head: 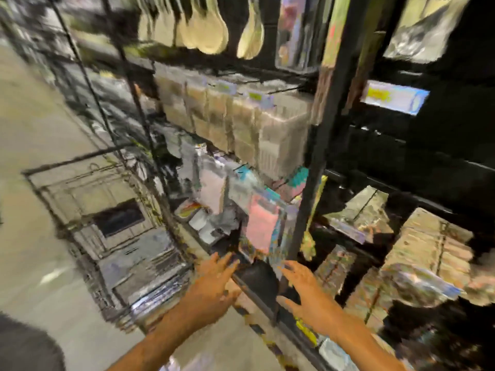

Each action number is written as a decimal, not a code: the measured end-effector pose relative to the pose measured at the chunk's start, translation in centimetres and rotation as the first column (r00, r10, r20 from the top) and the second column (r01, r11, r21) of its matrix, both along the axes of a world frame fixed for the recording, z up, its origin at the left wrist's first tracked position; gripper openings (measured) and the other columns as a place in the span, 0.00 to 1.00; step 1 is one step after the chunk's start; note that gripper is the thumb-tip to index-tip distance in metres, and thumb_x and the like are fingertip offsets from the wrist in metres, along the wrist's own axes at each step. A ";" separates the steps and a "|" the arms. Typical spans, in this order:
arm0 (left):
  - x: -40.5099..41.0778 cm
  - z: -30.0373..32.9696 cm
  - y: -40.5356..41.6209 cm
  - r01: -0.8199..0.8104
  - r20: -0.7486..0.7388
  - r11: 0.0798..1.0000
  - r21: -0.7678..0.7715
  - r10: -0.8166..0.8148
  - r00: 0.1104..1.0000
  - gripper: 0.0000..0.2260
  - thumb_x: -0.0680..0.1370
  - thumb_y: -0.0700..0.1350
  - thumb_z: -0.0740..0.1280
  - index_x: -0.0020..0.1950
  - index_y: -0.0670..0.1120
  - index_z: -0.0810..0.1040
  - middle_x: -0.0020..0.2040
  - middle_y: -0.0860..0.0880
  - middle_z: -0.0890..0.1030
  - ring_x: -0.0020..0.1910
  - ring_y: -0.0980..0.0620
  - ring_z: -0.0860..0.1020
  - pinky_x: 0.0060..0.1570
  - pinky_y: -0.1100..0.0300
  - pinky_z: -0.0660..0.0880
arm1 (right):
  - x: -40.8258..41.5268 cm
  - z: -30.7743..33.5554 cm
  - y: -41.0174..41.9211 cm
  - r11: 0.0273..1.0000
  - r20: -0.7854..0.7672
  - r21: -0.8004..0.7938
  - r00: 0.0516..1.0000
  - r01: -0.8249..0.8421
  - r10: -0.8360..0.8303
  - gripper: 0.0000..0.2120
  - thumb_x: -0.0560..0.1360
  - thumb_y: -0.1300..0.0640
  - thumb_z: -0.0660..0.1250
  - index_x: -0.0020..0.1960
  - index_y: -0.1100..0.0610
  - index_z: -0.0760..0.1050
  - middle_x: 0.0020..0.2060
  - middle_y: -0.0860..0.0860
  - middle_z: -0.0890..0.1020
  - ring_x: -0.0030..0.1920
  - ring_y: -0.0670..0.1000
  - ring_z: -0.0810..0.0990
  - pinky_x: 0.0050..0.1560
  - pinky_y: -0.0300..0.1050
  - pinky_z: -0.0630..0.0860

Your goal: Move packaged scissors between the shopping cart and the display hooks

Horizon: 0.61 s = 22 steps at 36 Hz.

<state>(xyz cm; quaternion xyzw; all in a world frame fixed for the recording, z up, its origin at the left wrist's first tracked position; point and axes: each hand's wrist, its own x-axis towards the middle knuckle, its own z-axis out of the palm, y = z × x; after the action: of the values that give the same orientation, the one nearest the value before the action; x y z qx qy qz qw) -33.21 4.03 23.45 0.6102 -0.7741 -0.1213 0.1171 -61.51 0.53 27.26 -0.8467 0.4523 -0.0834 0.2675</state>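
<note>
From the head camera, heavily smeared by motion, two bare forearms reach forward and down toward a dark metal shelf rack (310, 167). The left hand (211, 287) is stretched out with its fingers straight and spread, the grip apart and holding nothing, its fingertips near the lower edge of the rack. The right hand (308, 287) is likewise extended, fingers splayed and slightly bent, the grip apart and empty, just right of the rack's dark upright post.

One wire shopping cart (107, 223) stands on the pale floor (34, 156) to the left of the hands; what lies in it is too blurred to name. Between and just above the two hands hangs a cluster of packaged goods, the nearest a pink-and-teal package (263, 226); whether it is the packaged scissors cannot be told. It sits just beyond both sets of fingertips, touching neither. Their number cannot be counted through the blur. Higher up, one row of pale boxes (235, 124) fills a shelf, and several pale spoon-shaped items (209, 33) hang above.
</note>
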 end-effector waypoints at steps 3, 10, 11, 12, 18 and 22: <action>6.8 -2.0 3.9 -0.128 -0.003 0.987 0.092 0.129 0.992 0.33 0.80 0.71 0.47 0.81 0.56 0.61 0.82 0.53 0.57 0.81 0.44 0.55 0.77 0.40 0.59 | 5.3 -1.3 0.1 0.996 -0.049 0.017 0.995 -0.085 0.086 0.32 0.79 0.35 0.57 0.79 0.44 0.56 0.74 0.37 0.54 0.78 0.42 0.51 0.79 0.41 0.52; 16.2 -1.4 12.5 -0.352 -0.101 0.912 0.209 0.378 0.920 0.32 0.79 0.68 0.47 0.79 0.55 0.64 0.77 0.54 0.67 0.76 0.49 0.67 0.69 0.58 0.69 | 15.1 -6.3 0.4 0.958 -0.115 0.200 0.967 -0.203 0.229 0.42 0.67 0.22 0.48 0.75 0.40 0.63 0.69 0.33 0.63 0.73 0.37 0.61 0.75 0.40 0.63; 17.5 -2.3 13.6 -0.380 -0.107 0.890 0.253 0.416 0.903 0.34 0.78 0.69 0.46 0.80 0.55 0.61 0.79 0.54 0.62 0.78 0.49 0.64 0.72 0.59 0.64 | 16.3 -6.7 0.6 0.953 -0.119 0.209 0.961 -0.221 0.249 0.40 0.68 0.22 0.49 0.74 0.39 0.65 0.69 0.33 0.65 0.72 0.36 0.62 0.74 0.39 0.64; 18.6 -3.4 14.6 -0.408 -0.114 0.875 0.260 0.448 0.887 0.36 0.77 0.70 0.45 0.81 0.54 0.60 0.80 0.55 0.61 0.78 0.49 0.64 0.73 0.59 0.62 | 17.4 -6.9 0.6 0.947 -0.129 0.224 0.956 -0.231 0.264 0.38 0.69 0.23 0.51 0.74 0.39 0.66 0.70 0.33 0.66 0.72 0.36 0.64 0.73 0.38 0.65; 22.7 -6.9 19.2 -0.518 -0.133 0.777 0.357 0.591 0.795 0.37 0.75 0.72 0.45 0.80 0.55 0.62 0.79 0.54 0.64 0.77 0.50 0.64 0.71 0.63 0.60 | 23.0 -7.0 0.5 0.910 -0.211 0.261 0.901 -0.321 0.378 0.23 0.81 0.45 0.64 0.74 0.42 0.66 0.70 0.37 0.67 0.72 0.40 0.65 0.72 0.35 0.62; 24.4 -8.7 20.5 -0.579 -0.156 0.713 0.394 0.673 0.723 0.45 0.71 0.80 0.38 0.80 0.57 0.61 0.80 0.55 0.63 0.77 0.54 0.63 0.73 0.63 0.60 | 25.8 -7.6 -0.5 0.876 -0.193 0.305 0.877 -0.373 0.440 0.20 0.80 0.42 0.63 0.71 0.39 0.67 0.65 0.33 0.66 0.70 0.38 0.66 0.69 0.29 0.60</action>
<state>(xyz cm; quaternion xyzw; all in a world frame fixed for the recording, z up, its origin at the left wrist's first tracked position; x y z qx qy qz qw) -8.79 24.53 14.74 0.8241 -0.4619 -0.2844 0.1631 -35.74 0.07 19.63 -0.8845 0.3003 0.1451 0.3262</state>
